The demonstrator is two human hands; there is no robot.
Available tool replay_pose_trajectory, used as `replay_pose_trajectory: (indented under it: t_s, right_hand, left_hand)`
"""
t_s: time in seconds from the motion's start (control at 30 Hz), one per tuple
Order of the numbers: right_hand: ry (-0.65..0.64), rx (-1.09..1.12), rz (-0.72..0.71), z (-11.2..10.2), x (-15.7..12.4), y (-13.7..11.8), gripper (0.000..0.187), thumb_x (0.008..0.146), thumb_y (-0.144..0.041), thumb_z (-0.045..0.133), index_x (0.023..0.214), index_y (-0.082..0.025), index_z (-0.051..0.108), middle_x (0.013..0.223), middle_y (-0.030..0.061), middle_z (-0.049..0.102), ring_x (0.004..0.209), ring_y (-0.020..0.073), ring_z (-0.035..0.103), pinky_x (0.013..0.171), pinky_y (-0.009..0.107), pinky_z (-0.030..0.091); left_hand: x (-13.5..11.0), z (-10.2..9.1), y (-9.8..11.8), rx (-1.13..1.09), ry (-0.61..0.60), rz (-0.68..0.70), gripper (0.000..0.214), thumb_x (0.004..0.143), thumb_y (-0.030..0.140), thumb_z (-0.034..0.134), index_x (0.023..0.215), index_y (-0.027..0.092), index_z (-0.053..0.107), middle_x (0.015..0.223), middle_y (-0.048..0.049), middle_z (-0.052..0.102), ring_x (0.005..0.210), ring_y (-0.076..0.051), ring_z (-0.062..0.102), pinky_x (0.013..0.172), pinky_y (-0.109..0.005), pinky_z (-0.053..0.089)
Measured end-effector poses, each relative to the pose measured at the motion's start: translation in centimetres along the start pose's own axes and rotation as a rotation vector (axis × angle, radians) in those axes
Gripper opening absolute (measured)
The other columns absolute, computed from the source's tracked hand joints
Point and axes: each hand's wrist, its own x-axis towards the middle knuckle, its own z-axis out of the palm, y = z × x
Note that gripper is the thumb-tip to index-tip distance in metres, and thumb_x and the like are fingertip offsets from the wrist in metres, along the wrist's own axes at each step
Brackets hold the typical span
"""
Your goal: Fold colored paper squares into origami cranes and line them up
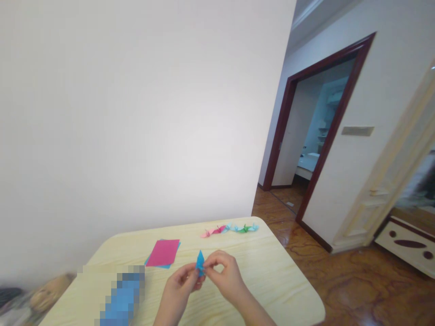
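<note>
Both hands are together above the tabletop (272,271), pinching a piece of folded blue paper (200,263) between them. The left hand (180,285) grips it from the lower left, and the right hand (226,276) pinches its other side with the thumb and fingers. The paper stands upright and pointed between the fingertips, clear of the tabletop.

To the left of the hands lies a pink paper sheet (163,252), resting on a blue paper sheet (159,266) that shows along its lower edge. Paper cranes (231,229) in pink, pale blue and green sit in a row near the far edge. A blurred blue patch (122,294) covers the near left of the tabletop. Beyond the tabletop are a white wall (136,113), a wooden floor (340,290) and a dark red door frame (353,90).
</note>
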Motion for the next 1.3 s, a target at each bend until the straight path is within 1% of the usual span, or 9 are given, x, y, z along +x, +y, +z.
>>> replay_pose_trajectory:
  t_s: [0.13,0.37,0.57,0.67,0.77,0.83,0.97,1.2,1.3]
  right_hand:
    - [-0.053,-0.059,-0.145,-0.5,-0.2,-0.3,0.013,0.073,-0.014,0.062,0.073,-0.024,0.070,0.077,0.0023,0.065,0.075,0.0160,0.060,0.071,0.027,0.046]
    - [-0.236,-0.153,-0.221,-2.0,0.2,-0.6,0.014,0.079,-0.021,0.059,0.077,-0.027,0.071,0.085,0.0029,0.063,0.081,0.0155,0.059,0.074,0.027,0.046]
    - [-0.286,-0.230,-0.226,-2.4,0.4,-1.1,0.014,0.080,-0.024,0.059,0.073,-0.027,0.071,0.085,0.0028,0.061,0.079,0.0151,0.058,0.071,0.027,0.045]
    - [-0.257,-0.145,-0.168,-2.2,0.2,-1.1,0.009,0.077,-0.023,0.061,0.075,-0.025,0.070,0.084,0.0026,0.060,0.078,0.0151,0.058,0.072,0.027,0.046]
    - [-0.180,0.004,0.004,-1.7,-0.3,-0.7,0.015,0.075,-0.022,0.061,0.090,-0.021,0.065,0.085,0.0039,0.063,0.074,0.0153,0.059,0.067,0.026,0.047]
    - [-0.167,0.043,0.115,-1.2,-0.5,-0.4,0.019,0.074,-0.025,0.062,0.092,-0.018,0.064,0.081,0.0047,0.066,0.070,0.0159,0.059,0.062,0.026,0.047]
    - [-0.167,0.063,0.221,-0.2,-0.8,-0.2,0.019,0.068,-0.031,0.069,0.076,-0.014,0.067,0.071,0.0048,0.068,0.065,0.0173,0.061,0.062,0.027,0.046]
    - [-0.184,0.384,0.344,0.3,-0.6,0.7,0.030,0.058,-0.043,0.074,0.063,-0.015,0.064,0.062,0.0014,0.065,0.056,0.0138,0.057,0.057,0.025,0.042]
    - [-0.172,0.413,0.373,0.4,-0.7,1.4,0.034,0.054,-0.045,0.075,0.059,-0.014,0.061,0.056,-0.0003,0.061,0.052,0.0117,0.053,0.054,0.024,0.039]
  left_hand:
    - [-0.3,-0.1,0.2,-0.046,-0.028,-0.060,0.037,0.053,0.047,0.076,0.076,0.018,0.072,0.067,-0.0025,0.072,0.065,-0.017,0.065,0.063,-0.026,0.051]
    - [-1.0,-0.7,0.7,-0.075,-0.080,-0.133,0.040,0.055,0.046,0.075,0.082,0.017,0.072,0.080,-0.0067,0.073,0.076,-0.021,0.066,0.069,-0.030,0.050]
    - [-1.0,-0.1,1.9,0.085,-0.073,-0.090,0.045,0.046,0.052,0.076,0.074,0.017,0.073,0.068,-0.0051,0.072,0.067,-0.021,0.064,0.065,-0.031,0.051]
    - [-1.0,0.1,2.2,0.145,-0.046,-0.042,0.041,0.044,0.051,0.076,0.069,0.017,0.073,0.060,-0.0031,0.070,0.060,-0.019,0.062,0.058,-0.028,0.050]
    - [-1.1,0.1,2.5,0.177,-0.010,0.038,0.037,0.048,0.049,0.075,0.067,0.018,0.073,0.057,-0.0024,0.070,0.055,-0.017,0.060,0.053,-0.026,0.047]
    - [-1.3,0.1,2.7,0.204,0.003,0.096,0.033,0.050,0.047,0.074,0.066,0.018,0.073,0.054,-0.0019,0.069,0.051,-0.016,0.058,0.051,-0.025,0.046]
    - [-1.7,0.2,2.8,0.259,0.012,0.163,0.030,0.053,0.046,0.072,0.069,0.020,0.073,0.059,-0.0031,0.071,0.056,-0.020,0.062,0.056,-0.027,0.048]
    - [-1.8,-0.4,1.9,0.362,0.006,0.234,0.027,0.060,0.044,0.070,0.074,0.021,0.071,0.066,-0.0036,0.072,0.063,-0.022,0.064,0.059,-0.027,0.049]
    - [-1.9,-0.8,1.2,0.415,0.005,0.278,0.025,0.063,0.042,0.069,0.077,0.021,0.069,0.065,-0.0025,0.071,0.061,-0.021,0.063,0.058,-0.026,0.047]
